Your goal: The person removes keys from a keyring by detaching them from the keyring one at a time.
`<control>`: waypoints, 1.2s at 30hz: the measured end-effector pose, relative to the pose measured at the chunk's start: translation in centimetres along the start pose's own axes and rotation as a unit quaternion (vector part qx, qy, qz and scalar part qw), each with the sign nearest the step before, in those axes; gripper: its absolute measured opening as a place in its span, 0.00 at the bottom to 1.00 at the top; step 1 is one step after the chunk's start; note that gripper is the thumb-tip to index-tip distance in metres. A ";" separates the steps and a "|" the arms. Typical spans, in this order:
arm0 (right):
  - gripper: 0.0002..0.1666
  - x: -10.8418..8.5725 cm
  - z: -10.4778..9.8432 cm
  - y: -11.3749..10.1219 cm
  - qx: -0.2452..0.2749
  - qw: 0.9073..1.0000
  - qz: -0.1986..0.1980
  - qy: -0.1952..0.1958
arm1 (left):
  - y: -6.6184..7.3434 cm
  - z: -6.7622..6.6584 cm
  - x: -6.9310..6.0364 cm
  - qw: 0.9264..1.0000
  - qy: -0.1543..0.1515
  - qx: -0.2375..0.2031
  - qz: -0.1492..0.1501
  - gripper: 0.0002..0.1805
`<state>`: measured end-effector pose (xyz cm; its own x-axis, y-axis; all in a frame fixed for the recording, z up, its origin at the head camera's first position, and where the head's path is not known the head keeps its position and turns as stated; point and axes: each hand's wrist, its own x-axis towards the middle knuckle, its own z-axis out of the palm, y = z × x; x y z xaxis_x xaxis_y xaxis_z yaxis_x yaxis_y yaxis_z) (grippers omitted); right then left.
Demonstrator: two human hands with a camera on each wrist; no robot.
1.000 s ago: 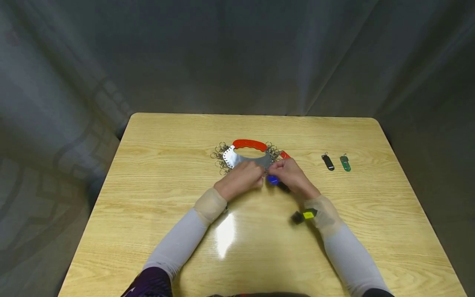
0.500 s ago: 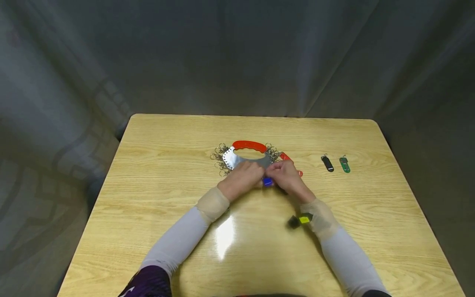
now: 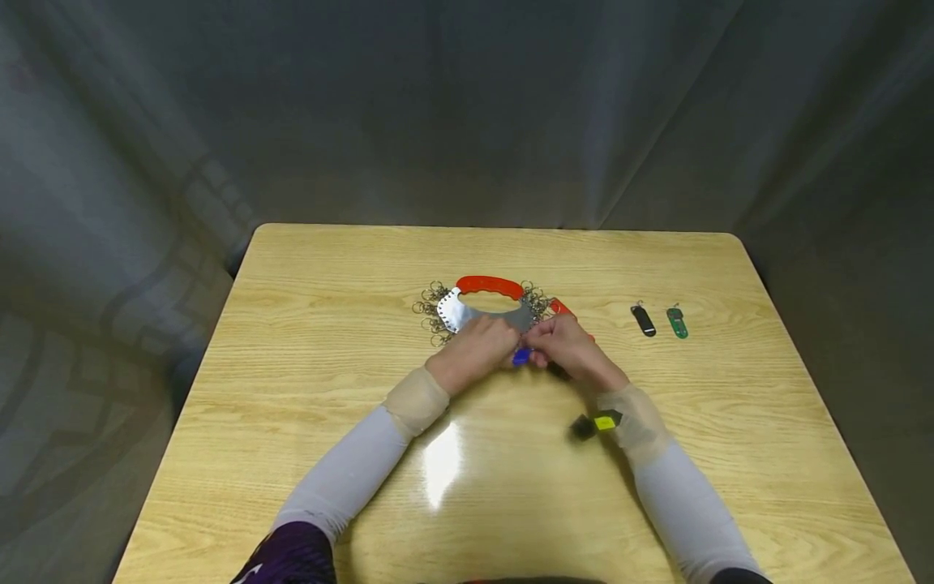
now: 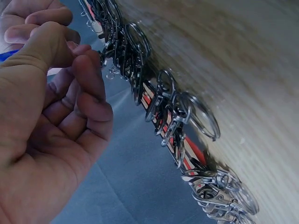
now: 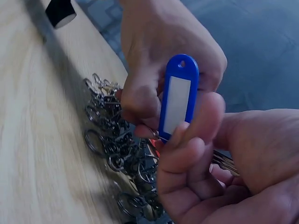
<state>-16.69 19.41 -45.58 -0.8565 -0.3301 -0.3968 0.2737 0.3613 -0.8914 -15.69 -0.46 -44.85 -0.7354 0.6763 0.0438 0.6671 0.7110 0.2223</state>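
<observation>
A metal key holder plate (image 3: 456, 311) with a red grip (image 3: 490, 285) lies on the table, hung along its edge with several clips and split rings (image 4: 168, 112). Over its near edge, my left hand (image 3: 477, 349) pinches a small metal clip or ring (image 4: 102, 58) between thumb and forefinger. My right hand (image 3: 572, 350) meets it from the right, fingers curled at one end of a blue key tag (image 5: 178, 100) with a white label. The tag's far end, with a small hole, points up in the right wrist view. Fingers hide where tag and ring meet.
A red key tag (image 3: 562, 307) lies partly hidden beside my right hand. Farther right on the table lie a black key tag (image 3: 644, 320) and a green key tag (image 3: 677, 323). Dark curtain (image 3: 467, 113) hangs behind the table (image 3: 328, 259).
The blue tag has shifted slightly left and turned beneath the fingers. My right hand and wrist move slightly back and forth; the left hand stays almost in place.
</observation>
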 end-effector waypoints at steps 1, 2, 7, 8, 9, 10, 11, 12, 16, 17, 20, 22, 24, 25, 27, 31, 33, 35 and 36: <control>0.10 0.0 -0.1 0.1 0.001 1.000 -0.005 -0.009 | 0.0 0.0 0.0 1.000 -0.001 0.004 0.002 0.18; 0.11 0.1 -0.1 0.2 0.008 1.000 -0.011 -0.018 | 0.0 0.0 0.0 1.000 -0.001 0.007 0.002 0.17; 0.16 0.3 -0.5 0.6 0.068 0.996 -0.020 -0.061 | 0.1 -0.1 0.1 1.000 -0.006 0.002 0.003 0.18; 0.17 0.4 -0.6 0.7 0.083 0.994 -0.018 -0.068 | 0.1 -0.1 0.1 1.000 -0.008 -0.001 0.003 0.18; 0.18 0.4 -0.6 0.7 0.096 0.993 -0.016 -0.073 | 0.1 -0.1 0.1 1.000 -0.011 -0.005 0.003 0.18; 0.20 0.4 -0.7 0.8 0.108 0.991 -0.013 -0.077 | 0.1 -0.2 0.2 1.000 -0.014 -0.008 0.003 0.18; 0.21 0.3 -0.6 0.9 0.117 0.990 -0.012 -0.079 | 0.1 -0.2 0.2 1.000 -0.016 -0.012 0.003 0.18; 0.21 0.3 -0.6 0.9 0.126 0.989 -0.012 -0.081 | 0.1 -0.2 0.2 1.000 -0.016 -0.014 0.003 0.18; 0.21 0.1 -0.1 0.9 0.144 0.986 -0.017 -0.081 | 0.0 -0.4 0.1 1.000 -0.011 -0.014 0.004 0.16; 0.21 0.0 0.1 0.9 0.146 0.986 -0.018 -0.079 | 0.0 -0.4 0.1 1.000 -0.008 -0.011 0.004 0.15; 0.17 -0.1 0.4 0.7 0.120 0.991 -0.019 -0.057 | -0.3 -0.5 -0.1 1.000 -0.003 -0.024 0.006 0.14; 0.13 -0.3 0.4 0.4 0.081 0.996 -0.016 -0.037 | -0.6 -0.5 -0.2 0.998 -0.004 -0.056 0.008 0.13; 0.11 -0.5 0.3 0.2 0.022 1.000 -0.012 -0.019 | -1.0 -0.5 -0.3 0.994 -0.010 -0.105 0.008 0.12; 0.11 -0.6 0.1 0.0 -0.012 1.000 -0.013 -0.011 | -1.2 -0.6 -0.4 0.992 -0.013 -0.129 0.009 0.12; 0.10 -1.0 -0.1 -0.4 -0.072 0.997 -0.019 -0.004 | -1.5 -0.6 -0.5 0.987 -0.016 -0.161 0.011 0.11; 0.07 -1.5 -0.6 -1.1 -0.201 0.975 -0.086 0.022 | -1.7 -0.8 -0.6 0.981 0.008 -0.192 0.012 0.10; 0.05 -1.8 -0.7 -1.3 -0.259 0.955 -0.138 0.040 | -1.6 -0.8 -0.6 0.978 0.032 -0.204 -0.001 0.09; 0.03 -1.9 -0.8 -1.3 -0.315 0.928 -0.193 0.057 | -1.5 -0.8 -0.6 0.975 0.054 -0.213 -0.019 0.08; 0.02 -2.0 -0.8 -1.2 -0.336 0.914 -0.216 0.062 | -1.4 -0.7 -0.5 0.974 0.061 -0.217 -0.029 0.09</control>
<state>-15.66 20.30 -43.51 -0.8754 -0.4828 0.0256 -0.3977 0.6889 -0.6060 -16.31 -1.95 -44.51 -0.7964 0.5909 0.1290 0.5306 0.5801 0.6180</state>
